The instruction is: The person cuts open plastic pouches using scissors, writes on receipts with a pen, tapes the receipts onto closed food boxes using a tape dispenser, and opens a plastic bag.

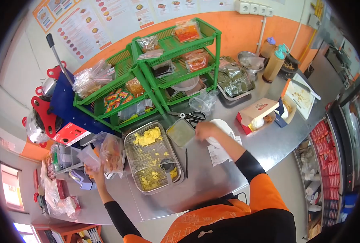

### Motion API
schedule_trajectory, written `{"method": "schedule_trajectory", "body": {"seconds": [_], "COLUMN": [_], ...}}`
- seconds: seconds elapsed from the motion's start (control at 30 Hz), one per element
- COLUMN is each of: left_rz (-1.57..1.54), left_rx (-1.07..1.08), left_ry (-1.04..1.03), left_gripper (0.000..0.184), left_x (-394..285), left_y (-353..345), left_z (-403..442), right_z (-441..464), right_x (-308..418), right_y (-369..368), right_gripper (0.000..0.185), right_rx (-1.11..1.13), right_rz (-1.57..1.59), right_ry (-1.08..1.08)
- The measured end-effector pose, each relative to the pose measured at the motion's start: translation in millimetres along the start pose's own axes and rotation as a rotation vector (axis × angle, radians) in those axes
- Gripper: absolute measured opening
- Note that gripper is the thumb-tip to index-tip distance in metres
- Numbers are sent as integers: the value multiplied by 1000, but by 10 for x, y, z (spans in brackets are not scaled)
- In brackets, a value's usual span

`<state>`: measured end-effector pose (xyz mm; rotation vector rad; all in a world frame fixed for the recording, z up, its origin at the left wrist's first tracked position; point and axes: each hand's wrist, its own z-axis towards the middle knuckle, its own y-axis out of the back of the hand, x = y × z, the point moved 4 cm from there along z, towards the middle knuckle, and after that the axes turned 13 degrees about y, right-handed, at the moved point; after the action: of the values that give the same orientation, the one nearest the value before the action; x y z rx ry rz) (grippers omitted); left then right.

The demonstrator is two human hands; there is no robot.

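On the left, my left hand (95, 173) is closed around a translucent plastic tub (89, 158), beside a clear plastic bag (112, 149). My right hand (209, 131) has its fingers curled down between a square, clear lid (181, 132) and a white round item (221, 128); whatever it pinches, if anything, is hidden. Black-handled scissors (196, 117) lie just beyond that hand. Between my arms sits a metal tray (127, 162) with a rack and crumbled yellow food (148, 137). A printed receipt (218, 154) lies under my right forearm.
Green tiered baskets (147, 83) with packets stand at the back. To the right are an open food box (258, 111), sauce bottles (272, 67), a tray of sachets (236, 81) and a white board (301, 95). A black stick (186, 163) lies by the metal tray.
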<state>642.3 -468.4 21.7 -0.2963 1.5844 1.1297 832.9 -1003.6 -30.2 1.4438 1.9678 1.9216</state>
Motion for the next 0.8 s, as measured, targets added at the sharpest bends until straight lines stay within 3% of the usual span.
{"method": "schedule_trajectory", "body": {"seconds": [0.07, 0.1, 0.17, 0.23, 0.33, 0.37, 0.47, 0.5, 0.57, 0.6, 0.63, 0.67, 0.73, 0.8], "left_rz": [-78, -118, -52, 157, 498, 447, 193, 43, -112, -96, -149, -92, -117, 28], "left_rx": [122, 193, 270, 270, 169, 141, 119, 153, 581, 843, 1117, 1246, 1318, 974], "left_ry": [45, 20, -43, -120, -372, -392, -493, -548, -405, -396, -179, -201, -273, -523], "left_gripper": [115, 118, 119, 115, 105, 101, 84, 75, 57, 38, 31, 29, 28, 31], "left_x": [-207, -250, -309, -341, -575, -804, -1505, -1614, -1702, -1875, -1920, -1901, -1512, -1288], "left_y": [-14, -1, 80, 203, 380, 415, 229, 122, -237, -502, -840, -1144, -1819, -2237], "left_z": [-182, -281, -428, -565, -939, -1134, -1858, -2099, -2605, -2860, -3116, -3355, -3695, -3915], "right_z": [-129, -222, -189, -247, -345, -412, -714, -919, -1433, -1654, -1841, -2005, -2263, -2265], "right_x": [577, 826, 1039, 1209, 1299, 1291, 1056, 1037, 1043, 843, 660, 611, 591, 619], "right_y": [-251, -345, -704, -992, -1167, -1208, -1381, -1307, -1088, -1118, -1154, -1103, -877, -772], "right_gripper": [17, 17, 22, 20, 20, 19, 15, 15, 17, 18, 20, 19, 19, 16], "right_rx": [311, 337, 149, -149, -265, -291, -69, -154, -330, -445, -556, -704, -1012, -1178], "right_rz": [128, 113, -15, -69, 24, 55, 302, 575, 1112, 1157, 1199, 1330, 1582, 1573], "right_ry": [-225, -412, -472, -457, -477, -470, -268, -194, -29, -52, -73, -76, -79, -220]}}
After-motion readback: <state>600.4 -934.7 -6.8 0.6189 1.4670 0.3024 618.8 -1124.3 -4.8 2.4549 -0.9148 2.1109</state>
